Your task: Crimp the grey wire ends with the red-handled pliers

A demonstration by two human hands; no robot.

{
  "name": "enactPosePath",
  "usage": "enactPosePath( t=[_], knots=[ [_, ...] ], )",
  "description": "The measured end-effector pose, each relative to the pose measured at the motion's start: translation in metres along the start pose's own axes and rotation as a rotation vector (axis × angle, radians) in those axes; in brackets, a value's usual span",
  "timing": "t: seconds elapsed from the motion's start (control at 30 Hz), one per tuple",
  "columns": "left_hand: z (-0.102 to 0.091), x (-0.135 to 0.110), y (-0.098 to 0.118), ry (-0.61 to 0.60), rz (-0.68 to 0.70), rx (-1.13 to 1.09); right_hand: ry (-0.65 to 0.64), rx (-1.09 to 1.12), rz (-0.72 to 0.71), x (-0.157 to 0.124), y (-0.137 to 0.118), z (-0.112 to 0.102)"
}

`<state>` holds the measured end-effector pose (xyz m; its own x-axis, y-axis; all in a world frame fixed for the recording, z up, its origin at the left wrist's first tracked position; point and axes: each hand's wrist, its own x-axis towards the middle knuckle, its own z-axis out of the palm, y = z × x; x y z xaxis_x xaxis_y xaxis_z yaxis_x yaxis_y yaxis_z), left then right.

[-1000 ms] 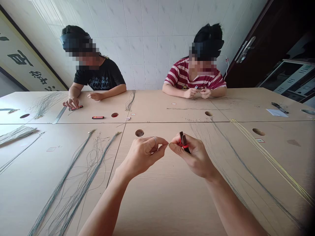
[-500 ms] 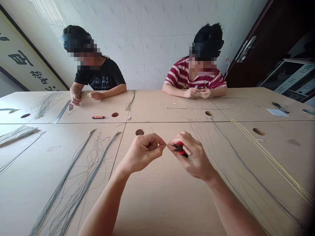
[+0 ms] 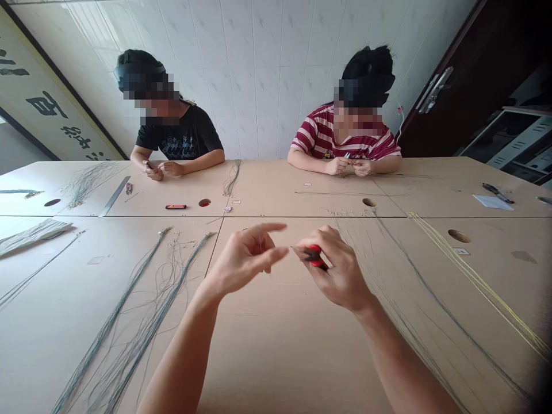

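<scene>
Holding red-handled pliers (image 3: pixel 314 256), the right hand (image 3: pixel 336 273) is closed round the handles, nose pointing left toward the left hand (image 3: pixel 245 259). Left hand stands just beside the nose, fingers loosely spread, index extended; a thin wire (image 3: pixel 259 237) appears at its fingers, grip uncertain.

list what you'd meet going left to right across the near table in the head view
grey wire bundles → left hand → right hand gripping small red-handled pliers → thin grey wires → yellow wires
</scene>
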<state>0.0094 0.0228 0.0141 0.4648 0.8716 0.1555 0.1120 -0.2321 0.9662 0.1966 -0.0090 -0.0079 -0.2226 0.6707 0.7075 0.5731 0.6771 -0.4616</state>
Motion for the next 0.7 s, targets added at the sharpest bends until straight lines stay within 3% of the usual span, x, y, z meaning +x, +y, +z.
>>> enactPosePath(
  t=[0.17, 0.23, 0.3, 0.43, 0.57, 0.7],
  knots=[
    [-0.037, 0.026, 0.007, 0.417, 0.097, -0.213, 0.019, 0.194, 0.131, 0.065, 0.001, 0.041],
    [-0.049, 0.031, 0.011, 0.489, 0.085, -0.195, -0.009, 0.260, 0.126, 0.080, 0.002, 0.052],
    [-0.052, 0.028, 0.013, 0.463, 0.032, -0.095, -0.035, 0.280, 0.150, 0.079, 0.003, 0.054],
    [-0.041, 0.010, 0.009, 0.266, -0.085, 0.122, -0.102, 0.319, 0.274, 0.044, 0.009, 0.041],
    [-0.027, 0.005, -0.001, 0.153, -0.086, 0.210, -0.138, 0.341, 0.375, 0.019, 0.015, 0.030],
    [-0.020, 0.010, -0.008, 0.087, -0.097, 0.211, -0.136, 0.327, 0.409, 0.013, 0.017, 0.029]
  ],
)
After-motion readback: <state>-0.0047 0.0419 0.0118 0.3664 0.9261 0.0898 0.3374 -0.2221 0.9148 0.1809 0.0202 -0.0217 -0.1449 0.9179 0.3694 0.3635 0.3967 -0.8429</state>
